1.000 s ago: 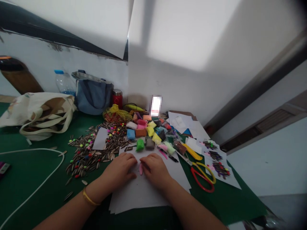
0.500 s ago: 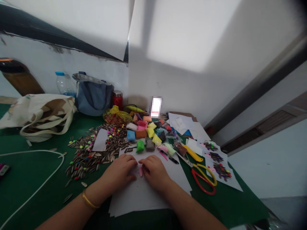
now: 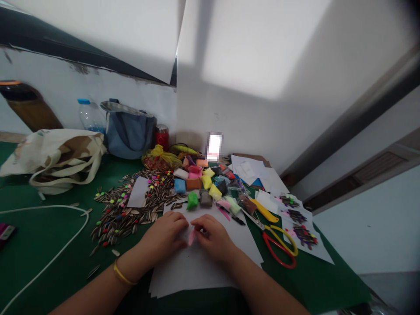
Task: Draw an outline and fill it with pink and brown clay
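Note:
A small, elongated pink piece of modelling clay (image 3: 191, 236) is between my hands, over a stack of white paper (image 3: 197, 273). My right hand (image 3: 212, 236) has its thumb and fingers bent against the clay's right side, seemingly pinching it; the exact contact is partly hidden. My left hand (image 3: 169, 232) rests on the paper just left of the clay, fingers loosely curved and thumb apart, with nothing visible in it. Above the hands lie a green clay packet (image 3: 192, 200), a grey-brown packet (image 3: 206, 200) and a black pen (image 3: 238, 219).
Sunflower seeds mixed with coloured beads (image 3: 121, 218) spread at left. Scissors (image 3: 278, 245) and a yellow cutter (image 3: 265, 211) lie right, beside a decorated sheet (image 3: 318, 253). Behind stand a blue bag (image 3: 131, 131), a cloth bag (image 3: 65, 153) and a red flask (image 3: 162, 138).
The pink clay has tilted, its lower end shifting slightly left. My right fingers have bent a little more around it. My left hand has hardly moved.

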`<move>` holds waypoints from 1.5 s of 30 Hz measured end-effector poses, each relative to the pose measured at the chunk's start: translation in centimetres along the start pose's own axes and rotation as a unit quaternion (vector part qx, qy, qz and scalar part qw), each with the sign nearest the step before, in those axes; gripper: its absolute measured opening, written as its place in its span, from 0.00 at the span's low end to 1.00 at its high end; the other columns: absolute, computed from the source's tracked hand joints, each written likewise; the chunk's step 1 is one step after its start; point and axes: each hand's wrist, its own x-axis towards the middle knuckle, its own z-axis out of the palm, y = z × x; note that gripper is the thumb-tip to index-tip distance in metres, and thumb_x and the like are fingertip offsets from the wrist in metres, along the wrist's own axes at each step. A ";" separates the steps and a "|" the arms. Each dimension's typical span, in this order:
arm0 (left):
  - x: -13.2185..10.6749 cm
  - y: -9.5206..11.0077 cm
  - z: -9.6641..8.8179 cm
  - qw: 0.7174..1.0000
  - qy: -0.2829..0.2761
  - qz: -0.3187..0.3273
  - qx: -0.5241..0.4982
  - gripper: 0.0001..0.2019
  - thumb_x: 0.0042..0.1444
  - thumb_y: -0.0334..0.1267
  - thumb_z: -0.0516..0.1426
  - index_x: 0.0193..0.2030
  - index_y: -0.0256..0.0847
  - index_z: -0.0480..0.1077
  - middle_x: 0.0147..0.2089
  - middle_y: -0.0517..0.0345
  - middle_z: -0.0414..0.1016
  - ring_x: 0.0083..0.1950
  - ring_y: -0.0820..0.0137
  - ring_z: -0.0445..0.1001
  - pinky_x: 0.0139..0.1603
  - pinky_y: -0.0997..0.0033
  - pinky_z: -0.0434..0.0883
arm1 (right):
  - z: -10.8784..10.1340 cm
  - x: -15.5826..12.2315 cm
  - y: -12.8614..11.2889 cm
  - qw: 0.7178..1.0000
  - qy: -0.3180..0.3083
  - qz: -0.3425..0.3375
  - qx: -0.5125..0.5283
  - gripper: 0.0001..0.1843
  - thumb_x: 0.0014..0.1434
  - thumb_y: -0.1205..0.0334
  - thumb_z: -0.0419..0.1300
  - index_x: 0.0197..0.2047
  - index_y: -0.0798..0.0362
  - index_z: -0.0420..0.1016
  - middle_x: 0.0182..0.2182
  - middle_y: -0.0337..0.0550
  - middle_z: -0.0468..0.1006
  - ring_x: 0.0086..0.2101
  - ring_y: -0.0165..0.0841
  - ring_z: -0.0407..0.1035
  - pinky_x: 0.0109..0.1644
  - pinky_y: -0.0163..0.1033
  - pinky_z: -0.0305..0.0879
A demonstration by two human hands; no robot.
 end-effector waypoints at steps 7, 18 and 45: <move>0.1 0.0 0.0 1.000 -0.006 -0.003 0.000 0.16 0.47 0.37 0.65 0.45 0.44 0.72 0.50 0.54 0.71 0.53 0.60 0.67 0.56 0.60 0.64 | 0.2 0.1 0.2 0.998 -0.012 -0.005 -0.068 0.19 0.55 0.75 0.57 0.48 0.50 0.75 0.40 0.42 0.77 0.41 0.33 0.70 0.48 0.38 0.66; 0.0 0.0 -0.1 1.000 -0.002 0.008 0.005 0.16 0.47 0.39 0.65 0.44 0.44 0.72 0.50 0.54 0.72 0.53 0.59 0.67 0.56 0.60 0.64 | -0.1 0.0 0.8 0.998 0.005 0.004 -0.058 0.16 0.61 0.72 0.53 0.50 0.50 0.73 0.43 0.43 0.77 0.43 0.33 0.70 0.49 0.39 0.66; 0.1 0.2 -0.2 1.000 -0.014 0.003 0.003 0.16 0.48 0.38 0.65 0.45 0.45 0.72 0.49 0.54 0.71 0.53 0.59 0.66 0.56 0.60 0.63 | -0.2 1.0 0.6 0.984 -0.029 0.069 -0.160 0.05 0.57 0.72 0.61 0.33 0.53 0.74 0.36 0.41 0.71 0.39 0.33 0.65 0.44 0.38 0.61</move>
